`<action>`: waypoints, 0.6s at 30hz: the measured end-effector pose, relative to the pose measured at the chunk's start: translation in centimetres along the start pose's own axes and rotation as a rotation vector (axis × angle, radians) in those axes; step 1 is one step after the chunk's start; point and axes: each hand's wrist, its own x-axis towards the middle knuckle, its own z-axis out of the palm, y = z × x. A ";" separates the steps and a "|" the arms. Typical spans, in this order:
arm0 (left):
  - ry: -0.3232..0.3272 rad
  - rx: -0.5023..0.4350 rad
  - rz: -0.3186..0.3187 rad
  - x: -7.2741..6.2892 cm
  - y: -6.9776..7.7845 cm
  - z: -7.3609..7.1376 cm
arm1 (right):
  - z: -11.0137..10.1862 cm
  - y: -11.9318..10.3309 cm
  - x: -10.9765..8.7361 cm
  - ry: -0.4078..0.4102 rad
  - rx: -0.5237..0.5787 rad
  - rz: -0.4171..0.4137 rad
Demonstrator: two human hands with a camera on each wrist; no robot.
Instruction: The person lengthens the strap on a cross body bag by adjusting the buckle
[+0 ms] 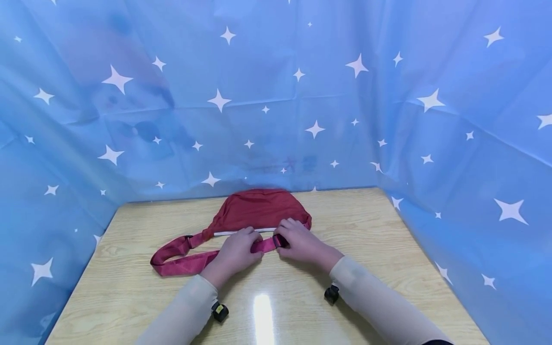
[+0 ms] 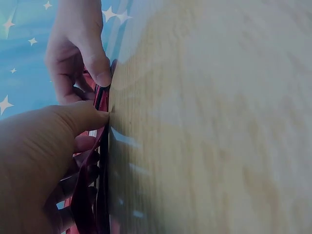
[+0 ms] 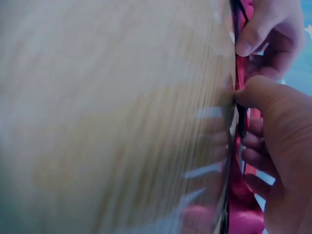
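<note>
A dark red waist bag (image 1: 260, 207) lies at the back of the wooden table, with a pale zipper along its near edge. Its strap (image 1: 185, 264) loops out to the left and comes back in front of the bag. My left hand (image 1: 238, 251) pinches the strap between thumb and fingers. Just to its right, my right hand (image 1: 299, 241) grips the strap by a dark buckle (image 1: 279, 241). In the left wrist view both thumbs press the strap close to the tabletop; the right wrist view shows the strap (image 3: 243, 204) running past the curled fingers.
The wooden table (image 1: 366, 230) has a glossy surface with a bright light reflection (image 1: 263, 316) near the front. A blue curtain with white stars (image 1: 297, 96) hangs behind and on both sides. A black slider (image 1: 188, 242) sits on the strap's left part.
</note>
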 end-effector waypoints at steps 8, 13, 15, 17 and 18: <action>0.020 -0.175 -0.069 0.4 0.0 0.0 | -1.3 0.2 0.1 0.026 0.010 -0.030; 0.040 -0.315 -0.097 0.5 -0.2 -0.2 | -1.7 0.3 -0.2 0.045 0.039 -0.019; 0.047 -0.357 -0.094 0.4 -0.3 -0.4 | -1.6 0.4 -0.4 0.053 0.036 -0.019; 0.050 -0.391 -0.097 0.4 -0.3 -0.6 | -1.6 0.5 -0.6 0.069 0.040 -0.029; 0.054 -0.406 -0.096 0.4 -0.3 -0.7 | -1.6 0.5 -0.7 0.077 0.042 -0.034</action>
